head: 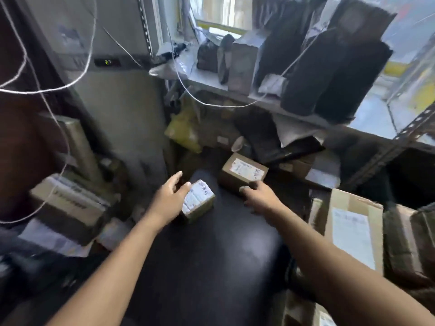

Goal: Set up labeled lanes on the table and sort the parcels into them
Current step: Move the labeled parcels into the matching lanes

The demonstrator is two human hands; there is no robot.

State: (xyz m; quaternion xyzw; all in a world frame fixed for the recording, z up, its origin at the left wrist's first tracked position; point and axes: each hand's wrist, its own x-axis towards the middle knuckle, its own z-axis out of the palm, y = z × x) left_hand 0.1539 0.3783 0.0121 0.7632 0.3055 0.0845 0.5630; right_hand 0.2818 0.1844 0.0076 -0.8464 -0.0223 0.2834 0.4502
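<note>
Parcel carton: off the black table's right edge, beside your right forearm.
Brown parcel: table's far end; your right hand touches its near corner, grip unclear.
Small parcel: table's far left; your left hand, fingers spread, rests against it.

Small parcel on table, left of larger parcel.
</note>
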